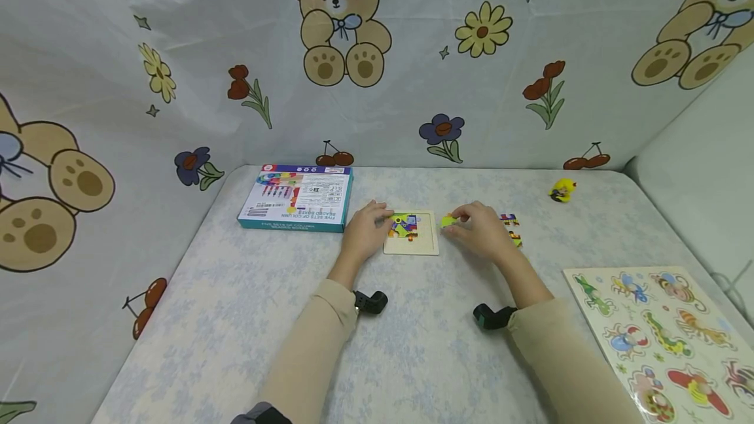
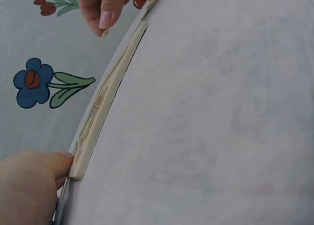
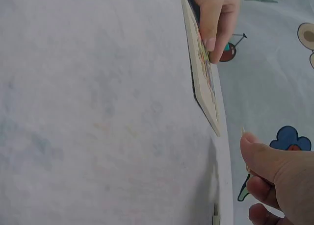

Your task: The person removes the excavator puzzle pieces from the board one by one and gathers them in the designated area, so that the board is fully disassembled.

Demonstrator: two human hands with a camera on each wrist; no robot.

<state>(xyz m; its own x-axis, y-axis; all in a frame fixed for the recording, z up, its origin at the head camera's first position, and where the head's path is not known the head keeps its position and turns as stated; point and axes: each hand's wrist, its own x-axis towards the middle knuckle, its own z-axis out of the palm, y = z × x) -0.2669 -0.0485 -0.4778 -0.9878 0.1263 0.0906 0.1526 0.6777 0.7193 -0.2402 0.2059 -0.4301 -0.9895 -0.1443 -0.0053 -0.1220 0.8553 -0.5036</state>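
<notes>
A square wooden puzzle board [image 1: 428, 241] lies on the table, partly filled with colourful jigsaw pieces [image 1: 403, 228]. At its left edge my left hand [image 1: 366, 231] grips the board, fingertips over the upper left corner; the left wrist view shows the thumb [image 2: 59, 163] against the rim. To the right of the board my right hand [image 1: 480, 231] pinches a yellow-green puzzle piece [image 1: 448, 220] between thumb and fingers, above the table. From the right wrist view that piece [image 3: 243, 130] is seen nearly edge-on. More loose pieces [image 1: 510, 219] lie beyond the right hand, partly hidden by it.
A flat toy box [image 1: 297, 198] lies at the back left. A small yellow toy duck [image 1: 563, 190] stands at the back right. On the right side lies a large board with animal pictures [image 1: 665, 339]. A printed cloth [image 1: 406, 31] hangs behind the table.
</notes>
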